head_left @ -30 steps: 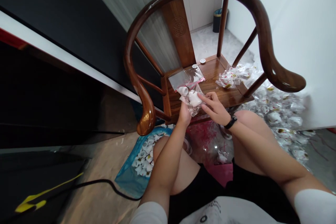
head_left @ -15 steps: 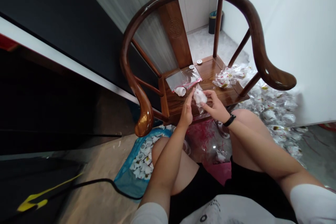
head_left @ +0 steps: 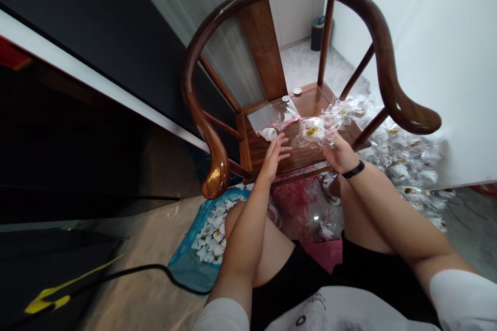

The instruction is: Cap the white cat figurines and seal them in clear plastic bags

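My right hand (head_left: pixel 339 153), with a black band on its wrist, holds a clear plastic bag with a small white piece (head_left: pixel 312 129) in it, marked yellow and red. Part of the fingers is hidden behind the film. The bag is over the front of the wooden chair seat (head_left: pixel 301 158). My left hand (head_left: pixel 275 156) is empty with its fingers spread. Just beyond its fingertips, a white hollow piece (head_left: pixel 268 134) lies on its side on the seat. Behind that lies a flat clear bag (head_left: pixel 267 116) with a pink strip.
Two small white discs, one a round cap (head_left: pixel 297 91), sit at the back of the seat. Many bagged white pieces (head_left: pixel 404 160) are heaped at the right. A blue sack (head_left: pixel 186 264) of loose white pieces is at lower left. The chair's curved armrest (head_left: pixel 411 114) surrounds the seat.
My hands have moved apart. The bagged white piece has gone to the right with my right hand and now shows its yellow mark. My left hand has let go and spread its fingers.
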Demonstrator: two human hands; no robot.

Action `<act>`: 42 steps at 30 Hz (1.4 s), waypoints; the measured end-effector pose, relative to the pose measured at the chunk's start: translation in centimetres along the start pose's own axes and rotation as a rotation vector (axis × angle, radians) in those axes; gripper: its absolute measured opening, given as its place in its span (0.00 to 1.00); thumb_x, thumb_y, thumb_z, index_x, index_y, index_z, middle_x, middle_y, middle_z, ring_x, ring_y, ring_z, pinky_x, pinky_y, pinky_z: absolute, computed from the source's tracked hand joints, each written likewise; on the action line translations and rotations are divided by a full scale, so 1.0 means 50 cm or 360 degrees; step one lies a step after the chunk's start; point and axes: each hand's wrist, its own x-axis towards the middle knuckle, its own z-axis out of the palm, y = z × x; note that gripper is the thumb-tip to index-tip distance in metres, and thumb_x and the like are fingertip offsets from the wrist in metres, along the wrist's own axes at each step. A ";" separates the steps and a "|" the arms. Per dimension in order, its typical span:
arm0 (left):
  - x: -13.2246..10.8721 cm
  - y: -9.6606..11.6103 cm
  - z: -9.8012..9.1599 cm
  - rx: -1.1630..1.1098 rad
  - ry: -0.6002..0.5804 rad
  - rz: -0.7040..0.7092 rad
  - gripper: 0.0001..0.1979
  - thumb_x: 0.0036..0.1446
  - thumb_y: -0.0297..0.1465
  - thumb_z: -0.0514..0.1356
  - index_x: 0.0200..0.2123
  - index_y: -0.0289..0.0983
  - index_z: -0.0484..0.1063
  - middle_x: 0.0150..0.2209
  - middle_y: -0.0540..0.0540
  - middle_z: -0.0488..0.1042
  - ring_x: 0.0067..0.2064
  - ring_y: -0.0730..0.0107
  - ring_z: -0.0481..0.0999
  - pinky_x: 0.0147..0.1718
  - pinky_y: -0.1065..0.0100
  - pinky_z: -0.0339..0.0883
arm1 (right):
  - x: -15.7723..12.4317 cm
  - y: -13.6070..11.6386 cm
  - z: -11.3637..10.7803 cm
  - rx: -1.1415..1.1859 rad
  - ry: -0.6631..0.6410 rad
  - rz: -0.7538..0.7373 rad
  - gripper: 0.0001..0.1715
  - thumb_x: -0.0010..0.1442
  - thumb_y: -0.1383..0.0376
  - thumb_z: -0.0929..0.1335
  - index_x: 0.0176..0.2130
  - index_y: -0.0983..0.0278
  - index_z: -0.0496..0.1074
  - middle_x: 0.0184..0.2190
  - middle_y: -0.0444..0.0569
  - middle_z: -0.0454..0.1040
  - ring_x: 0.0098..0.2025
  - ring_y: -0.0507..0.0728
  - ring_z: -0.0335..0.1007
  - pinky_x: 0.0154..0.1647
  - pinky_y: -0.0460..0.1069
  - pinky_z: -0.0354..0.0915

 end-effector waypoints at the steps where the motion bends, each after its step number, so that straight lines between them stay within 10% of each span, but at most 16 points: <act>1: -0.005 -0.001 0.006 -0.0057 -0.0128 -0.0105 0.35 0.61 0.61 0.63 0.61 0.44 0.73 0.57 0.40 0.78 0.47 0.62 0.83 0.46 0.61 0.78 | -0.001 0.007 0.005 0.0004 -0.0031 0.0034 0.31 0.55 0.46 0.76 0.54 0.54 0.74 0.51 0.48 0.82 0.51 0.64 0.80 0.43 0.57 0.79; 6: -0.014 -0.008 0.026 -0.0088 -0.0209 -0.0192 0.32 0.53 0.50 0.76 0.52 0.38 0.72 0.46 0.43 0.81 0.40 0.64 0.85 0.43 0.61 0.79 | 0.008 0.033 -0.012 -0.0165 -0.0144 0.0186 0.23 0.54 0.53 0.77 0.48 0.56 0.80 0.46 0.46 0.84 0.49 0.62 0.80 0.49 0.57 0.76; 13: -0.008 -0.018 0.019 0.0289 -0.0314 0.0118 0.32 0.47 0.38 0.80 0.52 0.39 0.73 0.50 0.43 0.81 0.49 0.62 0.83 0.49 0.63 0.77 | 0.019 -0.035 -0.070 -0.0979 -0.0244 -0.0235 0.26 0.66 0.45 0.71 0.54 0.57 0.81 0.50 0.50 0.82 0.52 0.64 0.77 0.57 0.60 0.71; 20: -0.010 -0.031 0.047 0.0616 -0.0432 0.0261 0.40 0.48 0.41 0.79 0.62 0.41 0.71 0.62 0.37 0.74 0.59 0.53 0.79 0.61 0.52 0.72 | 0.070 -0.072 -0.060 -0.1912 -0.0903 -0.0574 0.14 0.64 0.53 0.73 0.43 0.59 0.83 0.40 0.54 0.80 0.43 0.65 0.75 0.50 0.60 0.70; 28: 0.010 -0.032 0.011 0.1040 -0.0163 0.0466 0.30 0.60 0.39 0.72 0.63 0.42 0.70 0.65 0.37 0.64 0.54 0.59 0.76 0.55 0.54 0.75 | 0.207 -0.086 -0.197 -0.2647 -0.1092 -0.0525 0.07 0.56 0.66 0.77 0.38 0.58 0.84 0.39 0.53 0.82 0.44 0.63 0.75 0.50 0.58 0.67; 34: 0.025 -0.015 -0.022 0.1470 -0.0163 0.0572 0.19 0.61 0.35 0.71 0.54 0.40 0.76 0.61 0.38 0.69 0.66 0.51 0.70 0.69 0.49 0.62 | 0.191 -0.062 -0.266 -0.3222 -0.1001 -0.0572 0.21 0.61 0.67 0.70 0.52 0.59 0.82 0.63 0.55 0.77 0.55 0.66 0.75 0.50 0.59 0.67; 42: 0.038 0.009 -0.073 0.1600 0.0025 0.0444 0.15 0.63 0.33 0.69 0.52 0.39 0.77 0.57 0.39 0.75 0.59 0.56 0.76 0.64 0.55 0.69 | 0.141 -0.098 -0.214 -0.3531 -0.0845 -0.0718 0.22 0.67 0.65 0.66 0.58 0.65 0.75 0.53 0.61 0.78 0.55 0.68 0.70 0.49 0.58 0.61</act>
